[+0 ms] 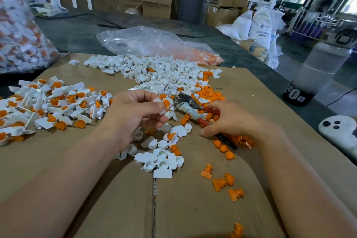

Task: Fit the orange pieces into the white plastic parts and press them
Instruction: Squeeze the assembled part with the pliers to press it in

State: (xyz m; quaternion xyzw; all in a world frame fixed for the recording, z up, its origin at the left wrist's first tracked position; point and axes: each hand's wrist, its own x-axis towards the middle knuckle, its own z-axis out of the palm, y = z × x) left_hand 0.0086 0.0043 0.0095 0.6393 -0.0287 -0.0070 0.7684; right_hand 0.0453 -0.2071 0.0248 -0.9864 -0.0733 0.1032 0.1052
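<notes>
My left hand (133, 110) pinches a white plastic part (161, 106) with an orange piece (166, 103) seated in it, held just above the cardboard. My right hand (229, 118) curls around the red handles of a pair of pliers (190, 106), whose taped metal jaws point toward the held part. A pile of loose white parts (154, 71) lies farther back. Loose orange pieces (208, 92) are heaped behind the pliers, and a few more orange pieces (226, 179) lie near my right forearm. Fitted white-and-orange parts (52, 106) are heaped at the left.
Flattened cardboard (193, 208) covers the dark table. A clear bag (154, 42) with orange pieces lies at the back, a bag of fitted parts (21, 31) at far left. A frosted bottle (316, 71) and a white controller (340, 131) sit at the right.
</notes>
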